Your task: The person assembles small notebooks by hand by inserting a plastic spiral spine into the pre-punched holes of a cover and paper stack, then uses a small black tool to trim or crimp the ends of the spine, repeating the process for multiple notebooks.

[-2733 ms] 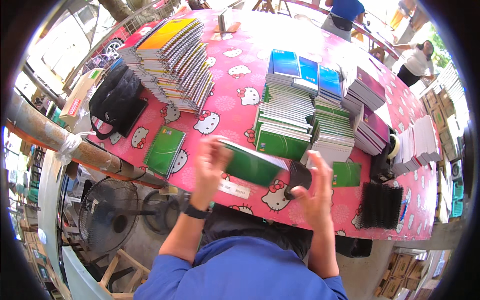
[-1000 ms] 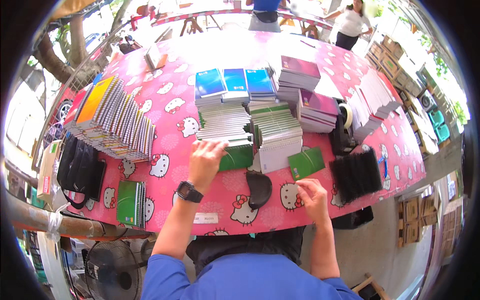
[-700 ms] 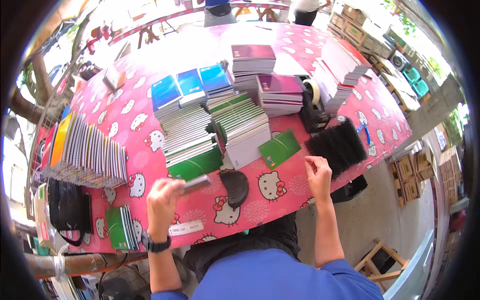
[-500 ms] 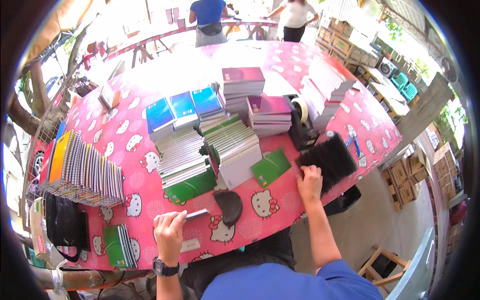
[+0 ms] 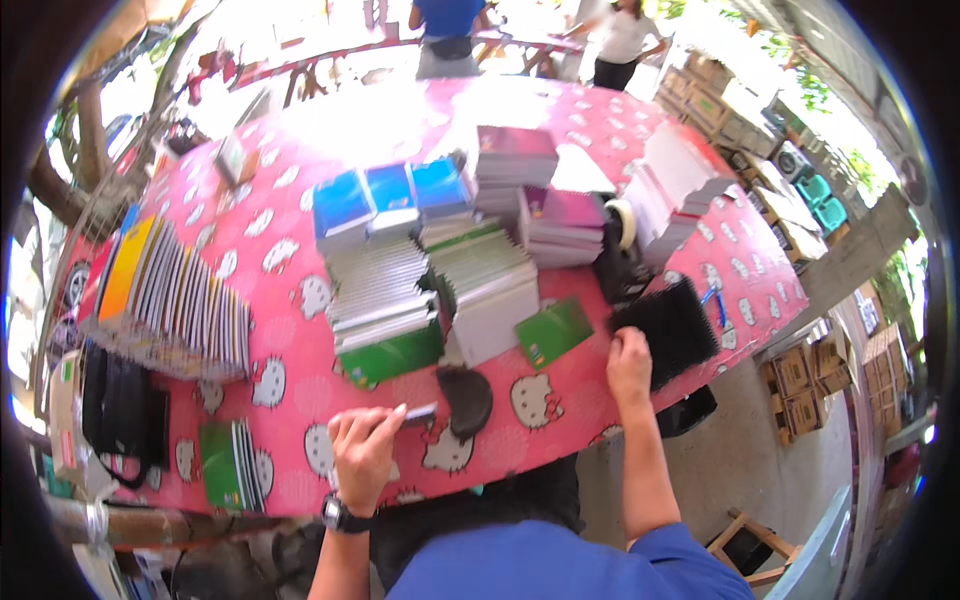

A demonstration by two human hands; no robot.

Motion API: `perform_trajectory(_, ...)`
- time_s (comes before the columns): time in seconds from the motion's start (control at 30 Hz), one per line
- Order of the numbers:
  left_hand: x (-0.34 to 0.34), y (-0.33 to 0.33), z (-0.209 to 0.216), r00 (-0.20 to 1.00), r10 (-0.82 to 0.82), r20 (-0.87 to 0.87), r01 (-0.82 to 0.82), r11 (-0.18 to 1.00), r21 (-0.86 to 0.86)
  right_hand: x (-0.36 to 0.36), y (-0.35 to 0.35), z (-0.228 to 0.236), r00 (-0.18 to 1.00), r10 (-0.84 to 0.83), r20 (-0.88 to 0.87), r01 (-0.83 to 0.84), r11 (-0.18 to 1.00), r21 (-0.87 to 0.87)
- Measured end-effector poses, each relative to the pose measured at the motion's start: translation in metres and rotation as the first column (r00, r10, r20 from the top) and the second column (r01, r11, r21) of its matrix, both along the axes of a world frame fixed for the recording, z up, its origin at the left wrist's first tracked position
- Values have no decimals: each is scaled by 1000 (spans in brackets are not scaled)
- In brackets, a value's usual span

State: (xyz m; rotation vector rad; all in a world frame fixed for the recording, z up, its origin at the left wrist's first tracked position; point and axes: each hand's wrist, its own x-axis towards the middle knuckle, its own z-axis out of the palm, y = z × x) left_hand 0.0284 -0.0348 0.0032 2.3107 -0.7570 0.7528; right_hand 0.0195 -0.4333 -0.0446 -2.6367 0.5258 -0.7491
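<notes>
My left hand (image 5: 365, 445) is closed around a slim grey flat-handled tool (image 5: 420, 413), held just above the table near its front edge. Its exact kind is too blurred to tell. My right hand (image 5: 630, 365) has its fingers pinched at the near left edge of a pile of black spiral binding coils (image 5: 675, 330); the fingertips are partly hidden. Between the hands lies a dark rounded pouch-like object (image 5: 467, 402). Beyond it a single green notebook cover (image 5: 555, 332) lies flat, beside standing rows of green-covered notebooks (image 5: 390, 352).
Blue notebooks (image 5: 390, 190) and purple notebooks (image 5: 562, 225) stand stacked farther back. A tape roll on a black dispenser (image 5: 622, 275) is behind the coils. Spiral notebooks (image 5: 180, 300) and a black bag (image 5: 120, 410) line the left. Blue-handled pliers (image 5: 720, 305) lie right. Two people are beyond.
My left hand has moved right and slightly up with the grey tool, now close to the dark pouch. My right hand stays at the coils. The whole view has shifted slightly.
</notes>
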Motion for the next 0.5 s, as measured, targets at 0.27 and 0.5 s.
perform_trajectory(0.27,-5,3,-5,988,-35,-153,27,998,-49,-21,119,72,787,616,41,-480,569,668)
perform_trajectory(0.5,-6,3,-4,981,-85,-174,77,995,-56,-11,166,57,653,745,133,-668,485,564)
